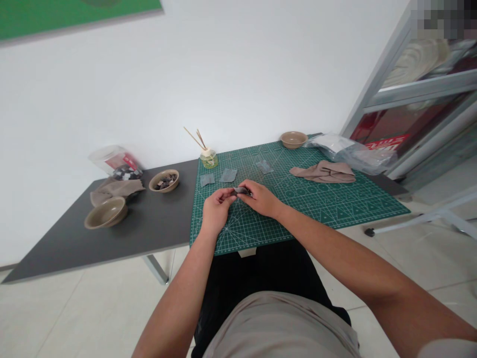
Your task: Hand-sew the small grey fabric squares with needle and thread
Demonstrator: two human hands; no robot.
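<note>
Both of my hands meet over the green cutting mat (316,199) and pinch one small dark grey piece (241,190) between their fingertips. My left hand (216,209) grips its left end with curled fingers. My right hand (261,198) holds the right end, fingers closed on it. Just beyond the hands, three small grey squares (228,175) lie flat on the mat.
A reed diffuser bottle (208,158) stands at the mat's far left corner. A tan cloth (324,172), clear plastic bags (350,149) and a beige bowl (293,139) lie far right. On the grey table (156,228): a bowl of dark pieces (164,180), an empty bowl (106,213), cloth, a plastic jar (115,161).
</note>
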